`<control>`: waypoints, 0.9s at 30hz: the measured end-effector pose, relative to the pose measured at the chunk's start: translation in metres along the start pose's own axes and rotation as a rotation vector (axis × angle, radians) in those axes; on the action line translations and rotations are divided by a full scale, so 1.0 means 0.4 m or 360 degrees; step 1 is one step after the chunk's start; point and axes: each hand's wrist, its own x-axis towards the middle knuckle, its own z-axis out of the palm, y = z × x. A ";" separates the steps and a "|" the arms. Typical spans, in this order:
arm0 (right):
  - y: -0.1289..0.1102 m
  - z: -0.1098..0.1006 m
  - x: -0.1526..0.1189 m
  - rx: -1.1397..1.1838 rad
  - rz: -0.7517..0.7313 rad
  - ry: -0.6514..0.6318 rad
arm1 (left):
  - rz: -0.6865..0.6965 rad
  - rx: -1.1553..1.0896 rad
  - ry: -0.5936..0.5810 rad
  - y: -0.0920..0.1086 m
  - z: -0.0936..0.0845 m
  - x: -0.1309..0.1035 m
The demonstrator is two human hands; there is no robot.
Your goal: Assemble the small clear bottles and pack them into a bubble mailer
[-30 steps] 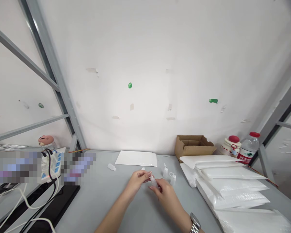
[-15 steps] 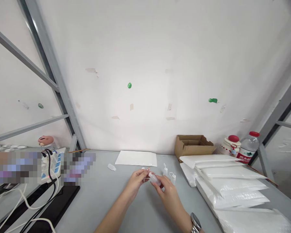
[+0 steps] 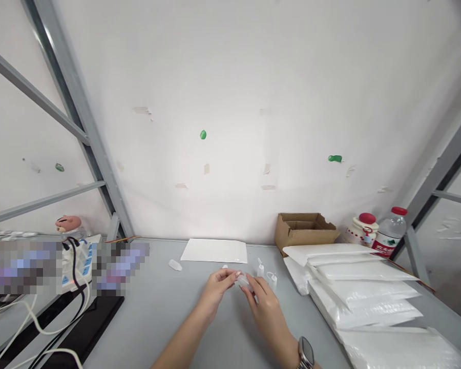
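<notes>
Both hands meet over the grey table, around a small translucent bottle point(image 3: 243, 280). My right hand point(image 3: 266, 302) is closed on the bottle's body. The fingertips of my left hand point(image 3: 216, 288) pinch at its top end; whatever cap or tip they hold is too small to make out. Just right of my hands stand two small white-capped bottles, one point(image 3: 260, 268) farther back and one point(image 3: 272, 280) nearer. Another translucent bottle point(image 3: 175, 265) lies on its side to the left. Behind my hands is a flat white sheet point(image 3: 214, 251).
Stacked white padded envelopes point(image 3: 364, 287) cover the right side. Behind them stand an open cardboard box point(image 3: 306, 236), a red-lidded jar point(image 3: 363, 230) and a water bottle point(image 3: 391, 230). A power strip point(image 3: 77, 264), cables and a black panel point(image 3: 90, 328) occupy the left.
My left fingertips have moved onto the top end of the bottle, which now sits more hidden between both hands. The view has shifted slightly.
</notes>
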 end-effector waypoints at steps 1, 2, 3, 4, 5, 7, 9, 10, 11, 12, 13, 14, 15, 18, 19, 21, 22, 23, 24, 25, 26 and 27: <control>-0.003 -0.001 0.000 0.0004 -0.0005 0.0006 | 0.0014 -0.0003 -0.0001 0.003 0.001 -0.003; -0.007 -0.003 0.000 0.0020 -0.0001 0.0006 | 0.0029 -0.0012 -0.0003 0.006 0.001 -0.006; -0.012 -0.005 0.001 0.0055 0.0012 0.0003 | 0.0048 -0.0028 -0.0009 0.009 0.002 -0.008; -0.017 -0.008 0.003 0.0111 0.0041 -0.0001 | 0.0068 -0.0049 -0.0017 0.010 0.003 -0.010; -0.023 -0.011 0.006 0.0188 0.0091 -0.0011 | 0.0083 -0.0075 -0.0031 0.010 0.004 -0.011; -0.033 -0.016 0.015 0.0404 0.0301 -0.0084 | 0.0085 -0.0143 -0.0070 0.008 0.008 -0.013; -0.041 -0.019 0.027 0.0735 0.0656 -0.0263 | 0.0066 -0.0197 -0.0130 0.003 0.012 -0.013; -0.044 -0.020 0.033 0.0945 0.0846 -0.0363 | 0.0058 -0.0209 -0.0149 0.000 0.014 -0.013; -0.046 -0.021 0.038 0.1169 0.1019 -0.0446 | 0.0055 -0.0214 -0.0159 -0.002 0.017 -0.013; -0.048 -0.021 0.043 0.1392 0.1160 -0.0501 | 0.0052 -0.0217 -0.0166 -0.004 0.019 -0.013; -0.050 -0.023 0.046 0.1592 0.1259 -0.0525 | 0.0041 -0.0224 -0.0174 -0.006 0.022 -0.013; -0.052 -0.024 0.049 0.1755 0.1324 -0.0524 | 0.0026 -0.0240 -0.0179 -0.006 0.024 -0.014; -0.054 -0.027 0.050 0.1878 0.1362 -0.0511 | 0.0005 -0.0265 -0.0188 -0.005 0.027 -0.015; -0.059 -0.036 0.053 0.2090 0.1342 -0.0540 | -0.0069 -0.0382 -0.0221 0.000 0.031 -0.017; -0.059 -0.039 0.054 0.2135 0.1322 -0.0567 | -0.0081 -0.0419 -0.0234 0.003 0.031 -0.018; -0.057 -0.043 0.055 0.2205 0.1297 -0.0623 | -0.0077 -0.0468 -0.0281 0.008 0.027 -0.020; -0.054 -0.043 0.055 0.2234 0.1294 -0.0637 | -0.0055 -0.0479 -0.0317 0.010 0.024 -0.022; -0.051 -0.043 0.055 0.2261 0.1292 -0.0640 | -0.0020 -0.0482 -0.0361 0.013 0.021 -0.023; -0.048 -0.043 0.054 0.2287 0.1290 -0.0636 | 0.0019 -0.0478 -0.0419 0.017 0.017 -0.025; -0.045 -0.042 0.055 0.2315 0.1291 -0.0625 | 0.0051 -0.0469 -0.0494 0.020 0.013 -0.027; -0.043 -0.042 0.055 0.2344 0.1293 -0.0610 | 0.0076 -0.0459 -0.0577 0.023 0.010 -0.029; -0.041 -0.042 0.055 0.2367 0.1292 -0.0601 | 0.0093 -0.0450 -0.0653 0.026 0.007 -0.030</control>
